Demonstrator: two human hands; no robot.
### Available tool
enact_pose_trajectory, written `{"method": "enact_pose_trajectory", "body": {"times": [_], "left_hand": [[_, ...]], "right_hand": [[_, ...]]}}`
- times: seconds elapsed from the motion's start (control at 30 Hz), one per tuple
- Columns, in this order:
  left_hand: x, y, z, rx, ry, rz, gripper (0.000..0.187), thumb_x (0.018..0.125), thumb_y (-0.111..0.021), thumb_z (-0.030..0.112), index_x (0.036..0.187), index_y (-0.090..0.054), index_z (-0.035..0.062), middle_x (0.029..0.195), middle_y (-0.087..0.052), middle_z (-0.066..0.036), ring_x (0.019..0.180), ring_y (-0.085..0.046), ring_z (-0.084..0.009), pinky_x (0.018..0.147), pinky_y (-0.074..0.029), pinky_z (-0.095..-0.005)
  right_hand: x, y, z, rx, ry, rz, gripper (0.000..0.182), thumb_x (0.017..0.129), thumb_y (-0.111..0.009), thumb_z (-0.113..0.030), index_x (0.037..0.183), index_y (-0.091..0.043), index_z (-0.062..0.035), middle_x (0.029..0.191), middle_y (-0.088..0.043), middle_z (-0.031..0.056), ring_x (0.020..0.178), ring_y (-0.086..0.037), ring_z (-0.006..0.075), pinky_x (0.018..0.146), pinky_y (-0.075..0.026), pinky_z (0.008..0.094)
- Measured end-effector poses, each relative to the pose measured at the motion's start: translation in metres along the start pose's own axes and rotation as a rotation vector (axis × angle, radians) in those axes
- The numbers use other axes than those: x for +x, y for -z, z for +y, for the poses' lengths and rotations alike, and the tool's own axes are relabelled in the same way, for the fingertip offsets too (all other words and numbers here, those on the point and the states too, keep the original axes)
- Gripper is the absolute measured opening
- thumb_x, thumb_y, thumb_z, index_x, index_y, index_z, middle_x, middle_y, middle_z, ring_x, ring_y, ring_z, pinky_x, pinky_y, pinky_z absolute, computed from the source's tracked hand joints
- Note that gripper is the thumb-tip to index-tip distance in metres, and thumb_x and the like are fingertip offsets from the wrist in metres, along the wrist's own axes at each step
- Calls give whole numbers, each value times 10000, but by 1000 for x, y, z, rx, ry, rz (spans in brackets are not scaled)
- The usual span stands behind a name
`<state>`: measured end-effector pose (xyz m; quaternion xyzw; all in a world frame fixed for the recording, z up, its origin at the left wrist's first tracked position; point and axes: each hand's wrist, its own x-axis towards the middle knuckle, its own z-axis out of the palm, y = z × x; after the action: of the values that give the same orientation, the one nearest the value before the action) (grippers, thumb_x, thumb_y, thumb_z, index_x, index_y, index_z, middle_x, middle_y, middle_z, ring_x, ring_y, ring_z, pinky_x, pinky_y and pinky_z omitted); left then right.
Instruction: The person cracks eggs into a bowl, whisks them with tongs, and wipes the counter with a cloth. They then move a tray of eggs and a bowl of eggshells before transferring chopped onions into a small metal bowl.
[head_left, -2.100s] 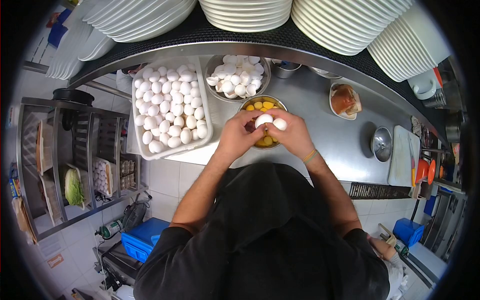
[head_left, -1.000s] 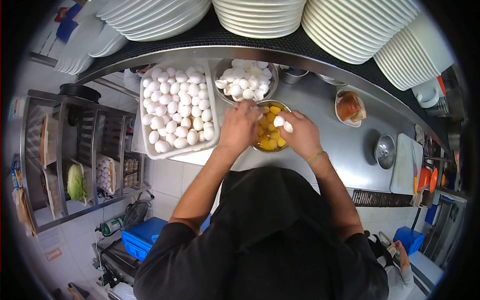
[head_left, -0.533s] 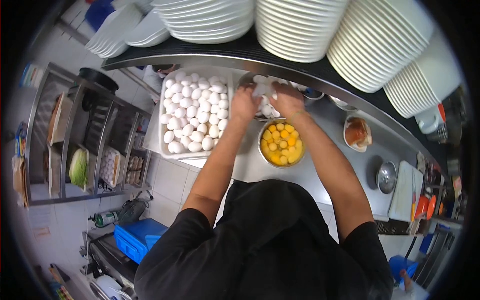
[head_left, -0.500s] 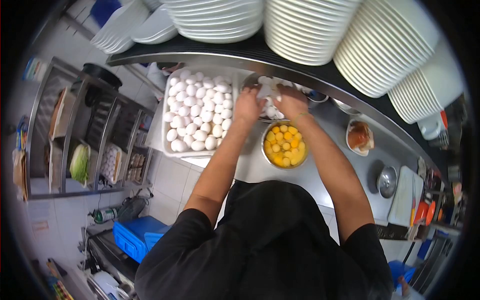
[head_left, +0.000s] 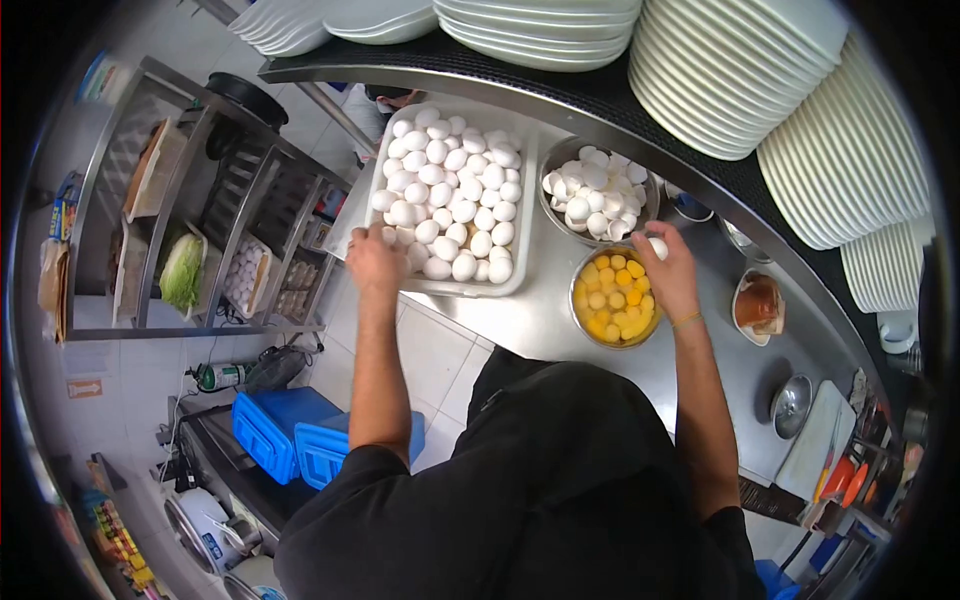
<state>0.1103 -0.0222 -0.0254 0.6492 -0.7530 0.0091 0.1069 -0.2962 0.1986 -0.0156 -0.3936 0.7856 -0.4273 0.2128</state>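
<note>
My right hand (head_left: 668, 270) is closed around a white egg (head_left: 657, 248), just above the right rim of a metal bowl (head_left: 573, 300) of cracked eggs. Several whole yolks (head_left: 615, 290) show in that bowl. Behind it stands a larger metal bowl (head_left: 548, 212) heaped with broken eggshells (head_left: 595, 190). At the near left corner of a white tray (head_left: 525, 240) full of whole white eggs (head_left: 450, 195), my left hand (head_left: 378, 262) has its fingers curled over the rim among the eggs. What those fingers hold, if anything, is hidden.
Stacks of white plates (head_left: 735, 80) fill the overhead shelf. On the right of the steel counter are a food container (head_left: 760, 305), a small metal bowl (head_left: 791, 405) and a cutting board (head_left: 815, 445). A metal rack (head_left: 200, 250) and blue bins (head_left: 270, 430) stand left.
Both hands have left the eggshell bowl. My left hand has moved left to the egg tray; my right has come nearer, over the yolk bowl's edge, with an egg. The view has shifted.
</note>
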Motion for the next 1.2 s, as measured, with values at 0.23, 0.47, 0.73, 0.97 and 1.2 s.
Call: {"method": "enact_pose_trajectory", "body": {"times": [0.23, 0.47, 0.73, 0.97, 1.2], "left_hand": [[34, -18, -18, 120, 64, -249, 486, 865, -757, 295, 1309, -695, 109, 1391, -618, -252, 1226, -663, -417, 1031, -558, -495], [42, -3, -5, 196, 2, -263, 519, 815, -788, 298, 1269, -697, 64, 1365, -643, -220, 1170, -689, -385, 996, -570, -485], [-27, 19, 102, -810, -301, -402, 493, 927, -757, 67, 1372, -552, 11, 1174, -688, -122, 1009, -694, -161, 804, -587, -292], [-119, 31, 240, -1028, -580, -483, 499, 836, -834, 78, 1301, -666, 13, 1161, -697, -120, 923, -705, -196, 792, -592, -314], [-122, 24, 252, -930, -723, -476, 525, 818, -839, 83, 1308, -664, 14, 1104, -677, -140, 878, -692, -246, 772, -593, -344]], "right_hand": [[-39, 5, 10, 486, -267, -144, 363, 968, -630, -166, 1309, -542, -81, 1048, -600, 40, 838, -564, 108, 736, -484, 278], [-62, 37, 20, 585, -349, -46, 440, 932, -643, -66, 1364, -567, -31, 1133, -643, 119, 868, -650, 165, 768, -562, 301], [-86, 38, 7, 373, -84, 153, 503, 950, -760, -127, 1410, -595, -10, 1238, -694, 141, 994, -698, 183, 814, -579, 307], [-92, 62, -82, 173, 541, 514, 528, 866, -828, -122, 1353, -645, -33, 1266, -692, 177, 1118, -663, 337, 959, -525, 420], [-93, 14, -31, -128, 404, 227, 505, 879, -815, -199, 1329, -651, -39, 1208, -695, 171, 1069, -648, 371, 919, -525, 448]]}}
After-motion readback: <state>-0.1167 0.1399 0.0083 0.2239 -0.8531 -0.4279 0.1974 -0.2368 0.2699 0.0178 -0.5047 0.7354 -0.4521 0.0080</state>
